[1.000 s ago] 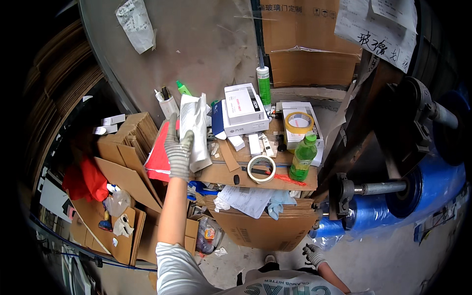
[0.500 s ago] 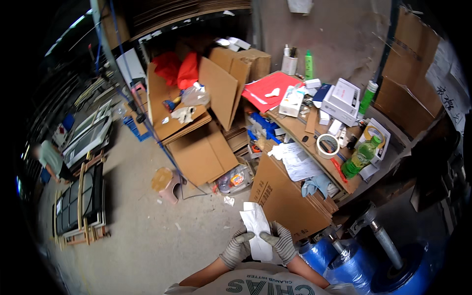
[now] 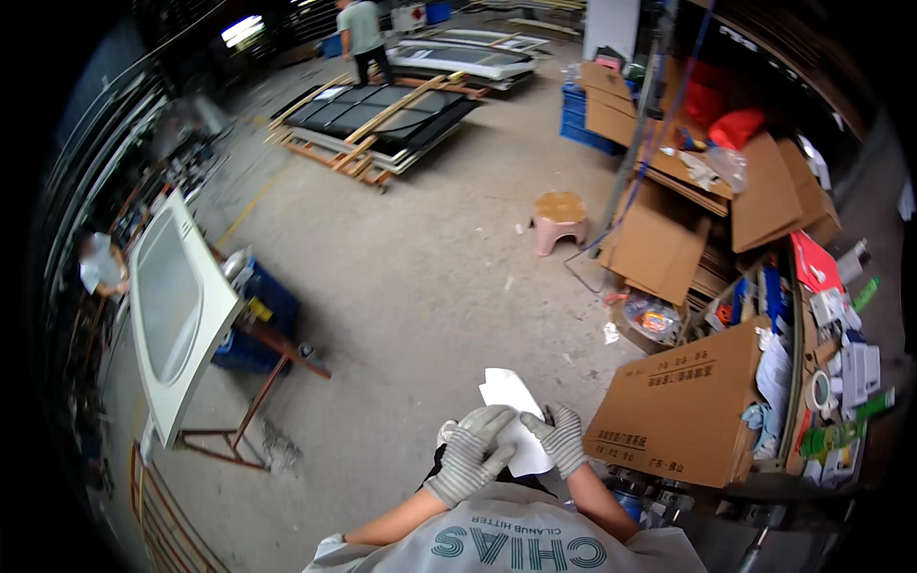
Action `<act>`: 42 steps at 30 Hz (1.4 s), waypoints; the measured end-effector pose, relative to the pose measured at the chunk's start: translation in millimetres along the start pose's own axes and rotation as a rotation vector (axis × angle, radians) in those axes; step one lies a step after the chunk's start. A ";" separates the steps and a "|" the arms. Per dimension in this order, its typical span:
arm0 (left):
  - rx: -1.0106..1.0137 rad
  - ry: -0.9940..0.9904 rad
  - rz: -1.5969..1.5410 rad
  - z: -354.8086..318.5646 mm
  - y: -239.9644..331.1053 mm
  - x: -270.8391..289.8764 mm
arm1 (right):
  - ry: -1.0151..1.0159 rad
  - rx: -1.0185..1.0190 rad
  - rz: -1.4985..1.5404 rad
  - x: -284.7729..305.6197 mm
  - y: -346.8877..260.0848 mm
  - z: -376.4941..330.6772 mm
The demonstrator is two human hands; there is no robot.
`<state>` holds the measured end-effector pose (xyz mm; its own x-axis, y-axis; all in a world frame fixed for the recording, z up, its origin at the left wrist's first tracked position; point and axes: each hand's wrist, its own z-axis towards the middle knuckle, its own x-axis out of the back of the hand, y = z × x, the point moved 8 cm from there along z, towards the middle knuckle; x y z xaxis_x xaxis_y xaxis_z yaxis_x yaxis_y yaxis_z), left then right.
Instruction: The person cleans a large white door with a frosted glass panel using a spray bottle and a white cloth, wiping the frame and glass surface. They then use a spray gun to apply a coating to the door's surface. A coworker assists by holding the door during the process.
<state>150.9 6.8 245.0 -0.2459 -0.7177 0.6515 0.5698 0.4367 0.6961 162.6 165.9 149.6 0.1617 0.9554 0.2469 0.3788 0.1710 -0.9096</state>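
Two gloved hands, left hand (image 3: 473, 456), right hand (image 3: 559, 437), gripping flat white paper sheet (image 3: 514, 411)

View swung to floor; both hands (image 3: 516, 444) on paper (image 3: 511, 406) now

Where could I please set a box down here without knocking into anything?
The concrete floor is bare between the white panel on its stand, the pink stool and the cardboard box. The right side is crowded: cluttered table, stacked cartons. Both gloved hands hold white paper.
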 end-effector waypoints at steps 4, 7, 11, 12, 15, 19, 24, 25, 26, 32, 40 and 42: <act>0.520 -0.001 -0.466 -77.9 -66.8 48.5 | -0.385 0.141 0.249 -140.0 -37.4 -28.9; 0.664 0.084 -0.768 -133.7 -105.8 97.0 | -0.663 0.199 0.154 -232.0 -65.5 -45.2; 0.834 0.131 -0.607 -231.8 -190.4 162.4 | -0.865 0.052 0.110 -371.1 -59.5 -63.9; 0.890 0.171 -0.584 -256.7 -209.3 180.1 | -0.923 0.018 0.042 -407.5 -60.0 -66.3; 1.057 0.229 -0.577 -316.5 -245.3 240.3 | -1.104 0.173 -0.224 -507.2 -63.7 -78.2; 1.020 0.679 -0.484 -411.7 -282.5 297.3 | -1.148 0.255 -0.482 -608.5 -92.7 -99.3; 0.955 1.088 -0.739 -487.0 -309.7 352.1 | -1.359 0.427 -0.859 -700.0 -95.2 -124.7; 0.990 1.152 -0.735 -503.7 -313.1 356.8 | -1.378 0.571 -0.873 -720.6 -103.2 -137.6; 1.026 1.223 -0.717 -521.0 -315.2 362.5 | -1.401 0.726 -0.870 -744.0 -121.6 -158.0; 1.200 1.344 -0.601 -563.5 -351.8 407.7 | -1.719 0.966 -0.930 -850.3 -129.7 -184.6; 1.274 1.622 -0.352 -613.8 -445.3 504.6 | -1.098 0.908 -0.916 -1035.9 -245.5 -2.5; 1.189 1.675 -0.331 -602.1 -461.4 548.8 | -0.984 0.882 -0.899 -1078.8 -266.9 44.9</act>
<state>225.1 -915.1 99.8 0.9686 -0.2146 0.1259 -0.1727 -0.2159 0.9610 -153.8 -899.6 111.0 -0.5695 0.1884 0.8001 -0.6551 0.4840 -0.5802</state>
